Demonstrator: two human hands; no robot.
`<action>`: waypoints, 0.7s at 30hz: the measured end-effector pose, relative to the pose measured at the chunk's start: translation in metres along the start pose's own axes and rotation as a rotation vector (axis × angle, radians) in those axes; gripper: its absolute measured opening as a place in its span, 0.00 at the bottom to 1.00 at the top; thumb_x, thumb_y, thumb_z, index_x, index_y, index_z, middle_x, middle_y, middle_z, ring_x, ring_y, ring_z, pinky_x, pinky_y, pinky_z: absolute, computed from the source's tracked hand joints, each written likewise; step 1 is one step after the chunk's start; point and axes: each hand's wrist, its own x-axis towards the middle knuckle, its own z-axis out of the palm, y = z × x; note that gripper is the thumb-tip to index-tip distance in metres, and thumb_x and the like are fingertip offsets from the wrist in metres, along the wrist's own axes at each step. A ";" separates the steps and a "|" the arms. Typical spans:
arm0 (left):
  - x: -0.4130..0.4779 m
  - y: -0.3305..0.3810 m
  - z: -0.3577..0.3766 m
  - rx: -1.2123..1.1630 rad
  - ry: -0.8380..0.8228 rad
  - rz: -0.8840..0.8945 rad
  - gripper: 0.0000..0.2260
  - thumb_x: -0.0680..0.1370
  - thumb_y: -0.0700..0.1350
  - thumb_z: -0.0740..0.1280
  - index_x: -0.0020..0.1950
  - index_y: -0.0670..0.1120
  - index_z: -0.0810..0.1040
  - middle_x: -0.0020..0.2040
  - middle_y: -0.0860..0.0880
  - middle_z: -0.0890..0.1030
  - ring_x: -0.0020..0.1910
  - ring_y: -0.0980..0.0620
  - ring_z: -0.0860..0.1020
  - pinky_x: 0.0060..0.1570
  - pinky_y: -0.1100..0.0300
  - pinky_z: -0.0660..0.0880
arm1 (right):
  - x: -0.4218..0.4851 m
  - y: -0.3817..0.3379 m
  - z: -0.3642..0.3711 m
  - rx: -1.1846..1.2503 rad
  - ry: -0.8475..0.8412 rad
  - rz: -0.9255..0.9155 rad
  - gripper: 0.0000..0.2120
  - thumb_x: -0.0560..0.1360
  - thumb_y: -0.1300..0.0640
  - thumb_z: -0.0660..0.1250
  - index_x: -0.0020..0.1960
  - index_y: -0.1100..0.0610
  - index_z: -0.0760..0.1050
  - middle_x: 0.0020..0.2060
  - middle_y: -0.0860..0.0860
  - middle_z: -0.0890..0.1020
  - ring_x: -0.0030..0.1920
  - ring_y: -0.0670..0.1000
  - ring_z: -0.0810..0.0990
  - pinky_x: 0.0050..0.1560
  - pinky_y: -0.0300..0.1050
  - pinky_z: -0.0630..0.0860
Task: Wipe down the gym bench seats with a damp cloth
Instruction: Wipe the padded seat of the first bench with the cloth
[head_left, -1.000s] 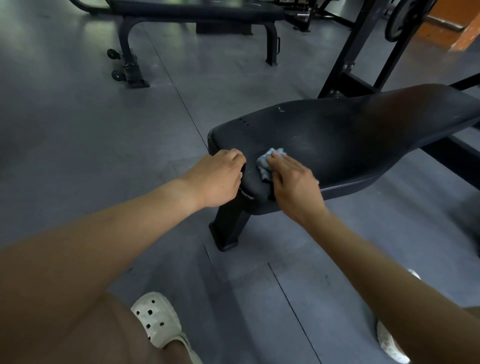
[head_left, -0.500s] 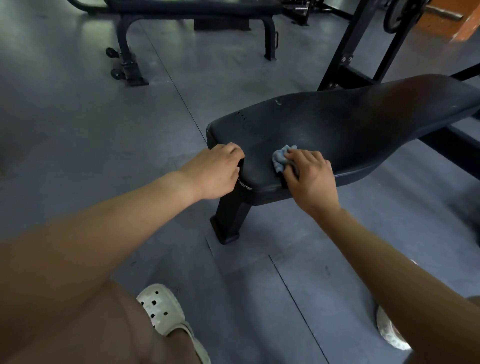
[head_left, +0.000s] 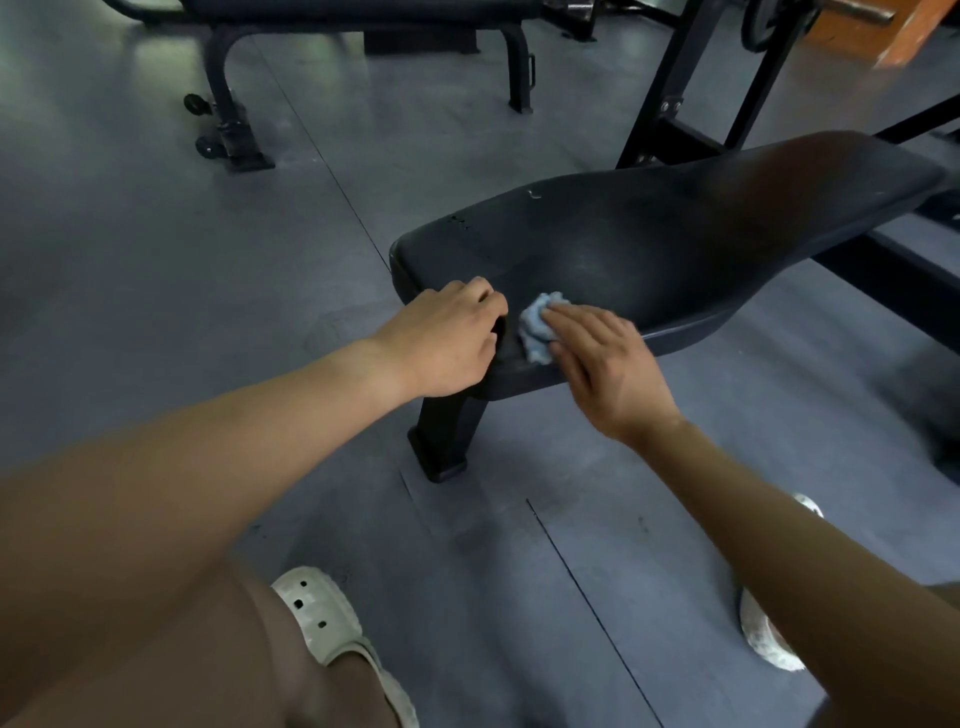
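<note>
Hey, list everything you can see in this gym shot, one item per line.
Black padded bench seat: one, black, centre right, on a black leg.
Crumpled light-blue cloth: one, blue, on the seat's near end.
Second black flat bench: one, black, top left, wheels on its frame.
Black steel rack uprights: two, black, top right, behind the seat.
Grey rubber floor: one, grey, all around.
White perforated clogs: two, off-white, bottom, on the feet.
Left hand: one, grips the seat's end edge.
Right hand: one, presses on the cloth.

Black bench seat (head_left: 649, 249), light blue cloth (head_left: 535, 332), grey floor (head_left: 156, 249), white perforated shoe (head_left: 322, 618), orange wall (head_left: 904, 31)
</note>
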 end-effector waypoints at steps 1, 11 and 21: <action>0.000 0.004 0.001 0.000 0.006 0.011 0.16 0.84 0.49 0.59 0.71 0.46 0.72 0.68 0.47 0.73 0.62 0.46 0.75 0.59 0.47 0.77 | -0.005 0.013 -0.003 -0.035 0.035 0.064 0.18 0.85 0.54 0.60 0.73 0.57 0.74 0.70 0.53 0.77 0.68 0.55 0.75 0.66 0.52 0.71; 0.005 0.015 0.007 0.061 0.035 0.061 0.16 0.85 0.51 0.57 0.68 0.45 0.74 0.64 0.47 0.75 0.59 0.45 0.76 0.55 0.45 0.78 | -0.026 0.032 -0.001 -0.146 0.228 0.459 0.19 0.85 0.53 0.58 0.70 0.64 0.74 0.67 0.59 0.78 0.64 0.63 0.74 0.70 0.53 0.68; 0.007 0.019 0.007 0.066 0.014 0.062 0.17 0.85 0.52 0.57 0.70 0.46 0.73 0.66 0.46 0.74 0.61 0.44 0.75 0.56 0.46 0.77 | -0.029 -0.007 -0.011 -0.058 0.043 0.039 0.21 0.83 0.59 0.62 0.74 0.64 0.71 0.70 0.57 0.76 0.63 0.61 0.74 0.69 0.49 0.70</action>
